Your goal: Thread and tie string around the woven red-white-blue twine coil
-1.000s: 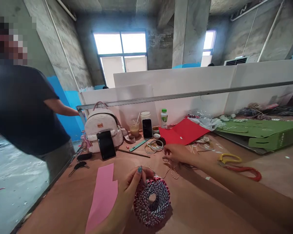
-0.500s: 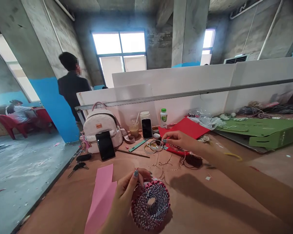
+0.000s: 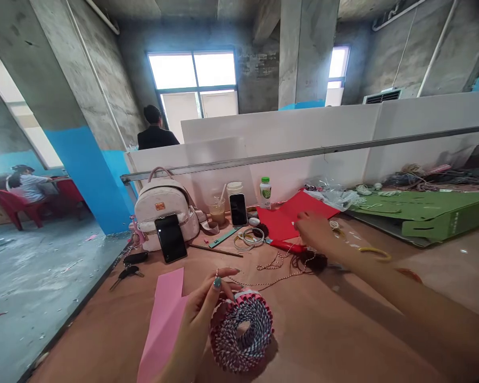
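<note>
My left hand (image 3: pixel 207 303) is closed in a pinch on a thin red-and-white twisted cord (image 3: pixel 271 282). Just under its fingers sits a round coil of patterned dark-and-white braid (image 3: pixel 259 324) with a pink scalloped edge and a hole in the middle. The cord trails rightward over the table in loose loops. My right hand (image 3: pixel 313 229) is over the red sheet (image 3: pixel 281 223), fingers curled together; what they hold, if anything, is hidden. Below it lie a red-handled tool (image 3: pixel 289 246) and a dark thread bundle (image 3: pixel 315 261).
A pink paper strip (image 3: pixel 167 298) lies left of my left hand. Farther back are a backpack (image 3: pixel 165 197), a phone (image 3: pixel 171 238), a second phone (image 3: pixel 238 209), a drink cup (image 3: pixel 217 211), a bottle (image 3: pixel 265 194) and rings (image 3: pixel 253 237). A green box (image 3: pixel 443 213) stands right.
My right hand has moved right, from the rings to the red sheet. The cord now stretches farther right in loops. My left hand stays by the coil. A person in the background has moved right.
</note>
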The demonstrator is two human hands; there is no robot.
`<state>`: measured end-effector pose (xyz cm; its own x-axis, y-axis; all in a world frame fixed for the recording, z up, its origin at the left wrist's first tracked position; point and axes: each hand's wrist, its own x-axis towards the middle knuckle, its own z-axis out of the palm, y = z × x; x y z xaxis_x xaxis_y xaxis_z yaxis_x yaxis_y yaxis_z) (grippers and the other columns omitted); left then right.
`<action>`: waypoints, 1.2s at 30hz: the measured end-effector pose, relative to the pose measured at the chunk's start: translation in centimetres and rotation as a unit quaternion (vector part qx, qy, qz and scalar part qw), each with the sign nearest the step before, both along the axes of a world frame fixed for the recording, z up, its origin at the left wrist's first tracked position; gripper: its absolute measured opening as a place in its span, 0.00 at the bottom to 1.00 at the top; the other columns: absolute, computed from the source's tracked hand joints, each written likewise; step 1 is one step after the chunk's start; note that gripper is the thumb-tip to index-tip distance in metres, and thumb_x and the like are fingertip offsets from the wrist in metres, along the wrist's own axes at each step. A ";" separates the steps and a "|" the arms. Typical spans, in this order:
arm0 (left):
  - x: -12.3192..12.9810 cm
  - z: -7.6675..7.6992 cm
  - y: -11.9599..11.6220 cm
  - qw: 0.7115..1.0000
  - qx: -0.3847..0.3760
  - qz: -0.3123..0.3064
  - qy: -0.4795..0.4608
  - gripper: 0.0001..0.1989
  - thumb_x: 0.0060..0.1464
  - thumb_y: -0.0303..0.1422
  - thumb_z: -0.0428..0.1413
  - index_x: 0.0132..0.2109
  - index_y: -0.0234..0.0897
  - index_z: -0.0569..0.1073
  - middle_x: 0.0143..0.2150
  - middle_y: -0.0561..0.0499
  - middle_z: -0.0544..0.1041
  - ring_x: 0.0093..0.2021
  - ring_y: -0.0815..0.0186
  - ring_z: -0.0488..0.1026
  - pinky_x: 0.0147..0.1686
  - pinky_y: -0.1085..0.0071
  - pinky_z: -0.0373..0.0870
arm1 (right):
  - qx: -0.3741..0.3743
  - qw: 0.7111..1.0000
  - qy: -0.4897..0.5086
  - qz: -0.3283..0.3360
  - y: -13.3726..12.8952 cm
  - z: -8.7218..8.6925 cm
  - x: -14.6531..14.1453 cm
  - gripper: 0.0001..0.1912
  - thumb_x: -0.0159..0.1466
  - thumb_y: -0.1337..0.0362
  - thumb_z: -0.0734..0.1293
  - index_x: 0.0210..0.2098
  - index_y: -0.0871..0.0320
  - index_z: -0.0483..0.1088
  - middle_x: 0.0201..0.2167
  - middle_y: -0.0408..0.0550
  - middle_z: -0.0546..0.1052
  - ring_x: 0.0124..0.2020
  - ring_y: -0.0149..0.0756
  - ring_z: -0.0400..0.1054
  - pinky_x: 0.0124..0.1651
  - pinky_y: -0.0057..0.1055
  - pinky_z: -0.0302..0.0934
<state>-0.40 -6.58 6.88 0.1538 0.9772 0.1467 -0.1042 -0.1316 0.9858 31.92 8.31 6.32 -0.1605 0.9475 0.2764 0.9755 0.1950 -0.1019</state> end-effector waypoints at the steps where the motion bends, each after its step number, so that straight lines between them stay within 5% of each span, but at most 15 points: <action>1: 0.0 -0.1 0.0 1.000 0.001 0.002 0.000 0.23 0.61 0.50 0.57 0.28 0.37 0.78 0.58 0.45 0.75 0.46 0.56 0.78 0.47 0.67 0.75 | 0.005 0.999 -0.012 0.037 -0.2 -0.2 -0.5 0.08 0.65 0.76 0.66 0.37 0.65 0.78 0.52 0.63 0.76 0.55 0.53 0.69 0.53 0.46 0.63; 3: -0.1 -0.2 0.1 1.000 0.008 0.003 0.001 0.23 0.61 0.50 0.57 0.28 0.37 0.79 0.58 0.45 0.76 0.46 0.57 0.78 0.47 0.67 0.75 | -0.002 0.991 -0.026 0.131 -0.7 -0.6 -1.9 0.10 0.65 0.76 0.66 0.40 0.61 0.79 0.55 0.59 0.76 0.55 0.49 0.70 0.52 0.40 0.64; 7: -0.2 -0.3 0.3 1.000 0.004 0.001 -0.002 0.21 0.61 0.50 0.57 0.30 0.37 0.79 0.59 0.45 0.75 0.47 0.56 0.79 0.46 0.67 0.76 | -0.033 0.966 -0.036 0.253 -1.6 -2.1 -4.7 0.05 0.65 0.72 0.70 0.38 0.58 0.79 0.40 0.47 0.80 0.40 0.37 0.74 0.40 0.31 0.67; 13: 0.0 -0.2 0.1 1.000 -0.004 0.000 -0.019 0.19 0.63 0.48 0.55 0.35 0.39 0.80 0.58 0.47 0.76 0.45 0.56 0.81 0.46 0.65 0.78 | -0.022 0.973 -0.002 0.230 -2.7 -3.0 -6.1 0.06 0.70 0.70 0.67 0.34 0.60 0.73 0.31 0.41 0.75 0.30 0.30 0.70 0.34 0.28 0.68; 21: 0.3 0.4 0.0 1.000 -0.008 0.000 0.000 0.20 0.61 0.50 0.57 0.35 0.39 0.81 0.57 0.46 0.77 0.45 0.57 0.82 0.46 0.68 0.77 | -0.093 0.951 0.148 0.253 -3.0 -1.1 -5.7 0.06 0.65 0.75 0.65 0.35 0.59 0.71 0.30 0.44 0.76 0.29 0.32 0.69 0.30 0.27 0.59; 28: 0.5 0.2 0.6 1.000 -0.026 0.006 0.000 0.21 0.62 0.50 0.56 0.35 0.38 0.81 0.59 0.44 0.76 0.49 0.53 0.79 0.50 0.64 0.73 | -0.135 0.872 0.349 0.316 -3.8 1.8 -6.7 0.11 0.65 0.65 0.65 0.47 0.57 0.68 0.36 0.49 0.80 0.38 0.39 0.76 0.42 0.35 0.68; 36: 0.9 -0.1 1.0 0.997 -0.057 -0.004 -0.044 0.19 0.61 0.49 0.58 0.39 0.37 0.81 0.56 0.43 0.79 0.48 0.55 0.79 0.51 0.63 0.72 | -0.142 0.772 0.473 0.400 -10.3 4.1 -10.5 0.04 0.63 0.64 0.72 0.35 0.58 0.75 0.35 0.46 0.79 0.36 0.33 0.75 0.41 0.28 0.69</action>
<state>0.51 -5.58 6.81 0.1528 0.9871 0.0483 -0.1915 -0.0184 0.9813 21.38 -2.02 10.42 -0.5789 0.6945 0.4273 0.0173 0.5343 -0.8451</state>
